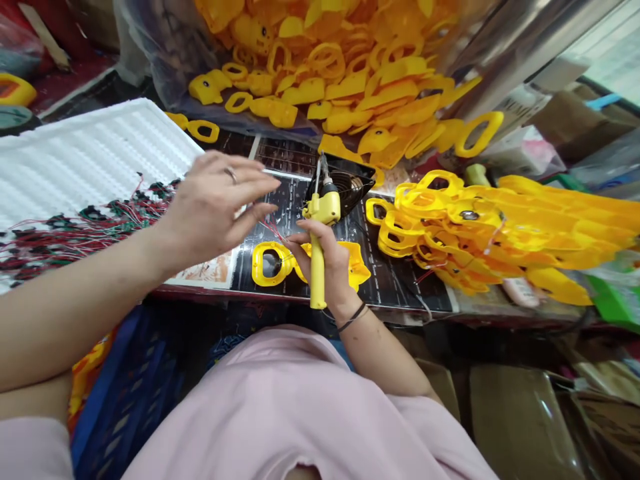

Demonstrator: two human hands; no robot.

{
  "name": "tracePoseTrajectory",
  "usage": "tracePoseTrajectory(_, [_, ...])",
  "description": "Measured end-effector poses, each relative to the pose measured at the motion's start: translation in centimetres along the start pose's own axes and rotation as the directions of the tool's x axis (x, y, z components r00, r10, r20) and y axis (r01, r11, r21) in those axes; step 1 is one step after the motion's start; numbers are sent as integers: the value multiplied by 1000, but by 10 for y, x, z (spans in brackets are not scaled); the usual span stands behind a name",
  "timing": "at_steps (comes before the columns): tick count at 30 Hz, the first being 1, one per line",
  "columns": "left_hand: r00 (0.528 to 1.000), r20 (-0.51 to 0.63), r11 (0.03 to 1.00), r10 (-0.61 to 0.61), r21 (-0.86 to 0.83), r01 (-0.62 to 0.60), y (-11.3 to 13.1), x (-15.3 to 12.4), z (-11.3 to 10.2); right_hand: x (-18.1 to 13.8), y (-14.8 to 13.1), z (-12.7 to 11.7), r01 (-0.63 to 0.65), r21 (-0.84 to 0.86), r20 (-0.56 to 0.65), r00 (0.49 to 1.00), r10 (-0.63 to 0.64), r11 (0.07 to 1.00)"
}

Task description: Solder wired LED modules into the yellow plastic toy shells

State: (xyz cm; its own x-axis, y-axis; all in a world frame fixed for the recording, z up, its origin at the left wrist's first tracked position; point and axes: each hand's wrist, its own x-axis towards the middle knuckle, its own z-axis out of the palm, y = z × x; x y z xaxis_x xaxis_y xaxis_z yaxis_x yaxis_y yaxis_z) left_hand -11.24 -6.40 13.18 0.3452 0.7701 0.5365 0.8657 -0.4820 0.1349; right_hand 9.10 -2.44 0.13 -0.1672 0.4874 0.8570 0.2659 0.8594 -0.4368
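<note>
My right hand (pixel 327 263) is wrapped round a yellow soldering iron (pixel 320 227), its metal tip pointing up and away from me. Under that hand a yellow plastic shell (pixel 267 263) lies flat on the dark mat (pixel 395 280). My left hand (pixel 215 203) hovers over the bench with its fingers stretched toward the iron; a ring sits on one finger. Thin red wires (pixel 273 230) run just below its fingertips, and I cannot tell whether the fingers touch them.
Small circuit boards with red wires (pixel 75 230) lie in a heap on a white ribbed foam sheet (pixel 85 153) at the left. Stacked yellow shells (pixel 500 230) fill the right. A clear bag of yellow parts (pixel 340 73) stands behind. A small black fan (pixel 350 187) sits mid-bench.
</note>
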Motion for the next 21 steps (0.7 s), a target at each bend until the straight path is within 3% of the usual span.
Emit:
tracePoseTrajectory(5, [974,202,974,-101,-181,138,-5,-4,38,2,-1,-6,-8,36,-100,995,12,999])
tracePoseTrajectory(11, [977,94,844,-189,-494,211,14,1,52,2,-5,-12,-98,130,-68,992,107,987])
tracePoseTrajectory(21, [970,146,766,-195,-595,243,36,12,62,0,-1,-22,-197,181,-37,978,207,964])
